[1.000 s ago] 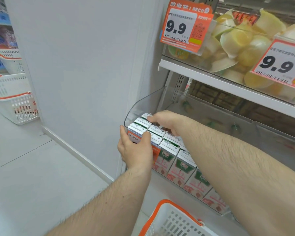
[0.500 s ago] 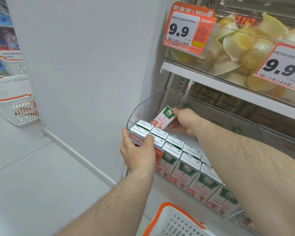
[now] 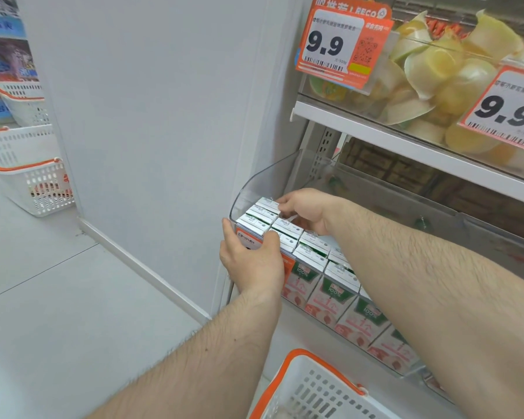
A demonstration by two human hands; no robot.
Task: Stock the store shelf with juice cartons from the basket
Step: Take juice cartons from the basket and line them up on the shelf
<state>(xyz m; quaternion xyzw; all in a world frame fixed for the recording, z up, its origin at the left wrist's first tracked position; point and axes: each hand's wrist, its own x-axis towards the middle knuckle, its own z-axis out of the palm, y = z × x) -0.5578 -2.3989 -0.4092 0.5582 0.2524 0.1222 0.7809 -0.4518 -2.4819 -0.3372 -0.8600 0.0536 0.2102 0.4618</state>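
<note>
Cartons of juice (image 3: 307, 261) fill the left end of a clear plastic shelf bin (image 3: 273, 176), standing upright in tight rows with their white tops facing us. Half a second ago our right hand held one carton tilted in the air at the back corner of the bin; now that carton (image 3: 266, 204) stands upright in the rear row, its top level with its neighbours. Our right hand (image 3: 307, 211) rests on it, the fingers curled over its top and far side, so we judge they are seating it rather than letting go; whether they truly pinch it we cannot tell for certain. Our left hand (image 3: 251, 261) is in the same place as before, gripping the front left corner of the bin, thumb on the outer wall and fingers hooked over the rim onto the front cartons, bracing the row. An orange shelf label (image 3: 248, 240) shows partly beneath that hand. At the bottom edge sits the white basket with an orange rim (image 3: 315, 367); its inside is mostly out of view, so we cannot say how many cartons remain. One more carton appears to be shelved, and the back of the bin to the right looks open for more. Above, price tags reading 9.9 (image 3: 342, 43) hang before pale fruit cups.
</note>
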